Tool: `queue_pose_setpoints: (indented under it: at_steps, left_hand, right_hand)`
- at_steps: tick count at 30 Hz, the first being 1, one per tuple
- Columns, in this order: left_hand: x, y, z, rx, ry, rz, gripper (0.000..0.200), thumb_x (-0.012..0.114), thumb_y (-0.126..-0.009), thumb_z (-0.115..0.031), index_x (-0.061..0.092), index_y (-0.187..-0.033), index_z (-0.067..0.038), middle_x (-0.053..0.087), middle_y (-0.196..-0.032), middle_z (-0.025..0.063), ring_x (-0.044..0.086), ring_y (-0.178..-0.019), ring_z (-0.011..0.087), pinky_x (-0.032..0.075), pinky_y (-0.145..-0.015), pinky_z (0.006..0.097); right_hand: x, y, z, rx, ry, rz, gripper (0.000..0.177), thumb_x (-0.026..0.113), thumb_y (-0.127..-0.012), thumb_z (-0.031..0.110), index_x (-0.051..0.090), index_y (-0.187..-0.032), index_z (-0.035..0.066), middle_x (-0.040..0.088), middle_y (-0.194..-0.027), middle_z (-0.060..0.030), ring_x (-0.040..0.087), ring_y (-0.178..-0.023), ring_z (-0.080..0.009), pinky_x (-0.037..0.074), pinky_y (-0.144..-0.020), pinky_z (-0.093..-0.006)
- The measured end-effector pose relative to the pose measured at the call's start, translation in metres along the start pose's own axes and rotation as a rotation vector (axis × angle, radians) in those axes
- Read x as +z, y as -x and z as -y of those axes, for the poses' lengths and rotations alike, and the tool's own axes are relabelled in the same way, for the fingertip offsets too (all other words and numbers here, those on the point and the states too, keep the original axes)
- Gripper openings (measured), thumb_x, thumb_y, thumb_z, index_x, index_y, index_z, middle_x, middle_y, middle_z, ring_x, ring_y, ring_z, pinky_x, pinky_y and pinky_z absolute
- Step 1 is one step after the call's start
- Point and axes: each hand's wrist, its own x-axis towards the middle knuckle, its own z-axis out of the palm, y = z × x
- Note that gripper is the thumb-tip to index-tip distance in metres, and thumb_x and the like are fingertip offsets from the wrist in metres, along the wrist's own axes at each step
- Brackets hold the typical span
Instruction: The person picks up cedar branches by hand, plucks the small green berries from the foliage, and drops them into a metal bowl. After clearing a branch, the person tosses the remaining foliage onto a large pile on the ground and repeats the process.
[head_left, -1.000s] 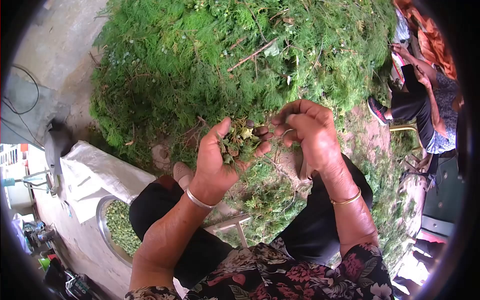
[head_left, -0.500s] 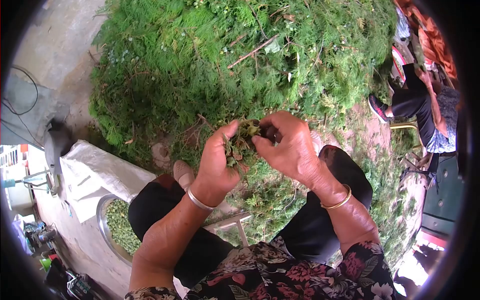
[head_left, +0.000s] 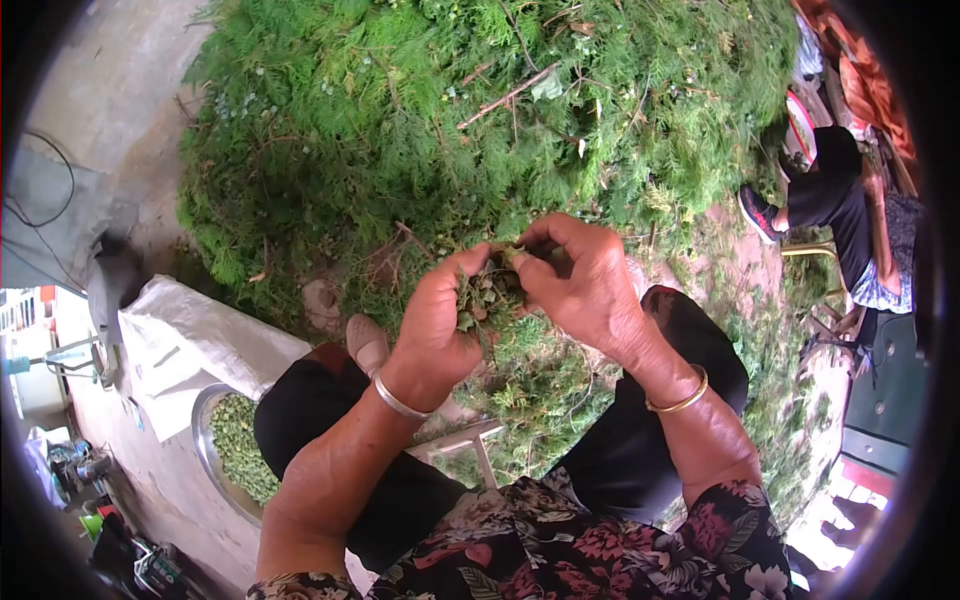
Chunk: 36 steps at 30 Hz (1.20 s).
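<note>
Pinching a ragged, leafy clump (head_left: 478, 300) beside a feathery green heap (head_left: 400, 130)

The left hand (head_left: 437, 318) keeps its grip closed around the clump; the right hand (head_left: 588, 292), knuckles raised, pinches the clump's upper end, by the heap's near edge. Both forearms angle inward.

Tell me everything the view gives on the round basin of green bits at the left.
The basin is round and shallow-looking, with a smooth, shiny silver-grey rim that looks like metal. It holds many small green pieces, spread across the part in view; what they are exactly is too small to tell. It sits on the pale floor, open side up, beside the person's left knee, which hides its right side. The white sack lies right at its upper edge. Neither hand touches it.
</note>
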Motion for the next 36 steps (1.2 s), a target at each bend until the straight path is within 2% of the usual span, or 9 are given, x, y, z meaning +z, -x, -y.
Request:
queue_pose_setpoints:
  at_steps: [3,6,11,13,18,25,28,31,36]
  left_hand:
    - [0.007,-0.001,-0.004,0.036,-0.098,0.093,0.029,0.048,-0.092,-0.022,0.055,-0.104,0.004,0.062,-0.104,0.0224,0.062,-0.095,0.0298,0.051,-0.085,0.0399]
    - [0.013,-0.001,-0.008,0.045,0.055,0.045,0.035,0.047,-0.092,-0.025,0.053,-0.106,0.006,0.061,-0.104,0.0249,0.061,-0.097,0.0349,0.05,-0.085,0.0429]
    - [0.007,-0.004,-0.012,0.121,0.084,0.059,0.039,0.045,-0.093,-0.029,0.052,-0.11,0.005,0.059,-0.11,0.025,0.058,-0.103,0.0368,0.047,-0.091,0.0461]
    - [0.003,-0.005,-0.012,0.117,0.089,0.096,0.04,0.044,-0.094,-0.031,0.054,-0.111,0.004,0.058,-0.114,0.0243,0.056,-0.107,0.0366,0.045,-0.096,0.0471]
    - [0.003,-0.009,-0.011,0.148,0.132,0.126,0.042,0.04,-0.096,-0.032,0.051,-0.116,0.004,0.051,-0.124,0.0266,0.047,-0.119,0.0394,0.037,-0.104,0.0492]
    - [0.011,-0.003,-0.019,0.17,0.195,0.119,0.044,0.037,-0.097,-0.034,0.05,-0.115,0.005,0.048,-0.125,0.0287,0.042,-0.123,0.0422,0.035,-0.106,0.0511]
    - [0.012,-0.002,-0.02,0.168,0.204,0.143,0.045,0.036,-0.097,-0.033,0.05,-0.115,0.006,0.048,-0.125,0.029,0.041,-0.123,0.0436,0.035,-0.106,0.0521]
    - [0.013,-0.001,-0.022,0.19,0.209,0.122,0.046,0.035,-0.098,-0.033,0.049,-0.116,0.007,0.048,-0.125,0.0293,0.041,-0.123,0.0446,0.035,-0.106,0.0528]
    - [0.001,-0.003,-0.018,0.119,0.123,0.216,0.045,0.036,-0.098,-0.033,0.05,-0.118,0.004,0.052,-0.123,0.0252,0.052,-0.115,0.0355,0.046,-0.095,0.043]
  right_hand:
    - [-0.018,-0.008,0.015,0.216,-0.282,0.085,0.016,0.058,-0.078,0.004,0.058,-0.09,-0.006,0.064,-0.075,-0.0144,0.062,-0.064,-0.0203,0.049,-0.055,-0.0314]
    - [-0.03,-0.014,0.014,0.361,-0.957,0.019,0.025,0.045,-0.086,0.011,0.052,-0.1,-0.009,0.063,-0.078,-0.0154,0.059,-0.064,-0.0162,0.044,-0.049,-0.0234]
    - [-0.027,-0.006,0.021,0.353,-0.685,0.107,0.014,0.059,-0.085,0.01,0.06,-0.086,-0.004,0.063,-0.074,-0.0072,0.054,-0.058,-0.0085,0.04,-0.047,-0.0214]
    - [-0.011,0.001,0.016,0.024,-0.094,0.135,0.011,0.066,-0.081,0.008,0.061,-0.082,-0.002,0.062,-0.072,-0.0014,0.053,-0.058,-0.004,0.039,-0.046,-0.0215]
    - [0.003,0.008,0.006,-0.195,0.192,0.087,0.015,0.065,-0.072,0.002,0.059,-0.086,0.001,0.06,-0.074,-0.0173,0.06,-0.065,-0.0359,0.048,-0.057,-0.0371]
    - [0.004,0.007,0.011,-0.216,0.117,-0.021,0.01,0.063,-0.072,0.001,0.058,-0.081,0.0,0.059,-0.07,-0.0166,0.06,-0.063,-0.0352,0.048,-0.056,-0.0386]
    - [-0.01,0.004,0.008,-0.331,0.15,0.201,0.006,0.063,-0.074,0.001,0.058,-0.077,-0.001,0.058,-0.066,-0.0166,0.06,-0.059,-0.0319,0.048,-0.054,-0.0367]
    - [-0.021,0.002,0.016,-0.145,0.247,0.572,0.005,0.064,-0.075,0.001,0.06,-0.076,-0.002,0.056,-0.062,-0.0164,0.059,-0.055,-0.0274,0.047,-0.053,-0.0349]
    - [-0.005,0.005,0.026,-0.112,-0.034,0.059,0.023,0.064,-0.076,-0.001,0.064,-0.099,0.004,0.059,-0.068,-0.0153,0.058,-0.056,-0.0259,0.045,-0.052,-0.0359]
